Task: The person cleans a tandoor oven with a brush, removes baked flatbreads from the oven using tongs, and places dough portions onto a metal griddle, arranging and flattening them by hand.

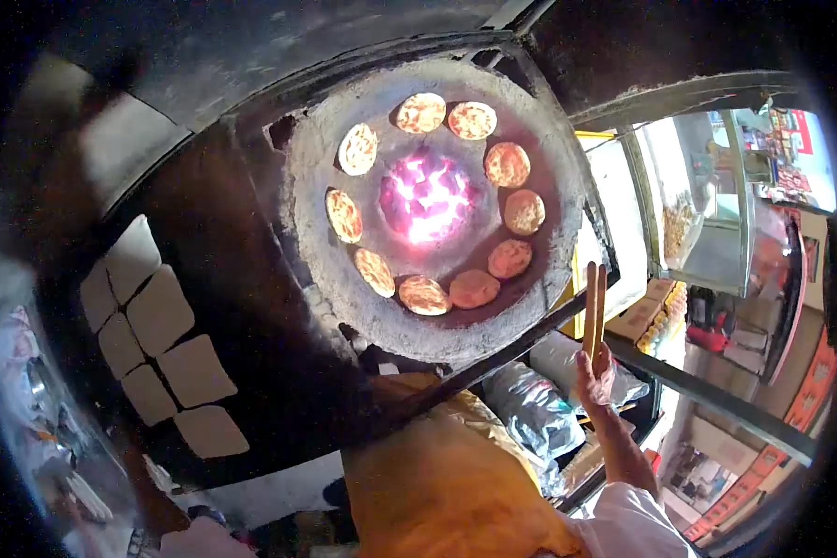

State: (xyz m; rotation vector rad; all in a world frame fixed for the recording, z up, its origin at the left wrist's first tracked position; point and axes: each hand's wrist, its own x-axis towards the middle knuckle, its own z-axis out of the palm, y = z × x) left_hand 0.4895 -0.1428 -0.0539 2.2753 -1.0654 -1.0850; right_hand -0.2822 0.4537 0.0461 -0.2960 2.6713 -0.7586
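My right hand (597, 374) is closed around a pair of long wooden tongs (594, 312), which point up beside the oven's right rim. Several browned round flatbreads (425, 295) lie in a ring inside the round clay oven (325, 298), around glowing coals (428, 197). Between the tongs and the nearest bread there is a gap. At the lower left my left forearm shows dimly; its hand is lost in shadow, so its fingers and anything in them cannot be made out.
Several flat pale dough pieces (195, 370) lie on the dark surface left of the oven. A dark bar (716, 395) crosses at the right, near plastic bags (535, 405). Beyond stands a glass display case (716, 242). An orange apron (437, 484) covers my front.
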